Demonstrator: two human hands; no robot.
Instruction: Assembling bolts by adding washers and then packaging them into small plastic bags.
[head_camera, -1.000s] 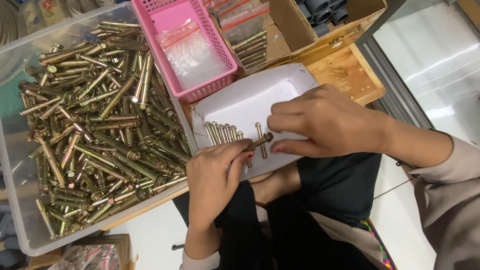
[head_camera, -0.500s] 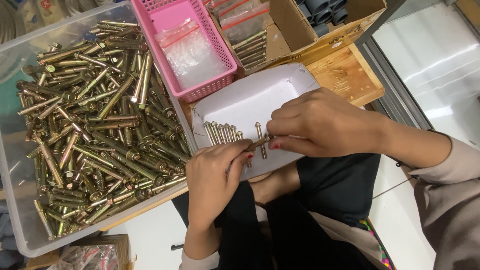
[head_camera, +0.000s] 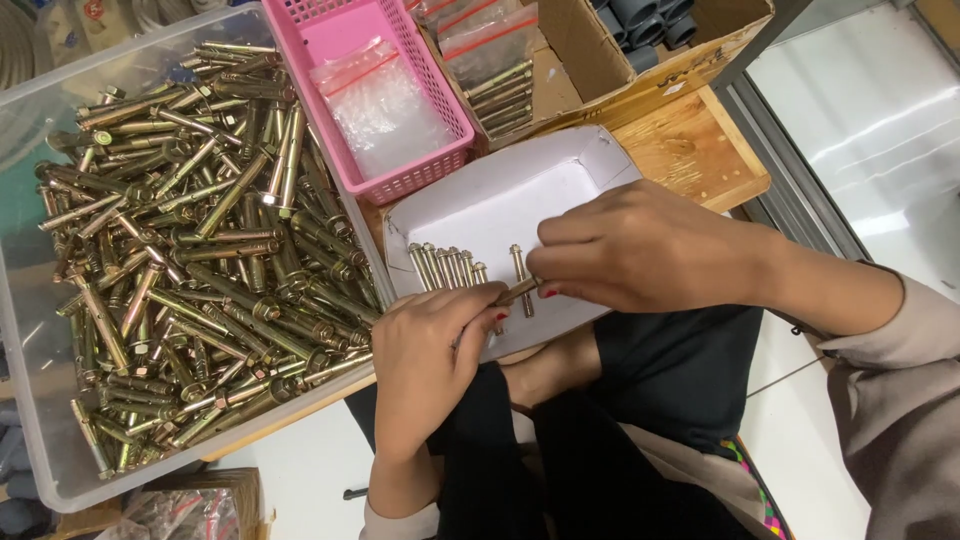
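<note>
we are sitting with a shallow white cardboard tray (head_camera: 560, 180) across our lap, and both hands are working on one brass-coloured anchor bolt (head_camera: 516, 292) over its near edge. our left hand (head_camera: 432, 345) is curled narrow around the near end of the bolt, fingers folded in and thumb pressing on top. our right hand (head_camera: 640, 250) is reaching across from the right, its fingertips closing on the far end of the same bolt, so the bolt is bridging the small gap between the two hands.

a short row of bolts (head_camera: 447, 268) is lying side by side in the tray, just left of the bolt we are holding, and a single bolt (head_camera: 520, 270) is lying a little apart from that row, partly under our right fingers. the big clear bin (head_camera: 30, 420) at our left is holding the loose heap of bolts (head_camera: 190, 240). beyond the tray, a pink basket (head_camera: 400, 180) is holding empty clear bags, and a cardboard box (head_camera: 640, 70) is holding bags already filled with bolts.

we are judging that we are in the middle of laying out bolts, one at a time. the next move seems to call for setting this bolt flat and parallel beside the others without knocking the row askew.
</note>
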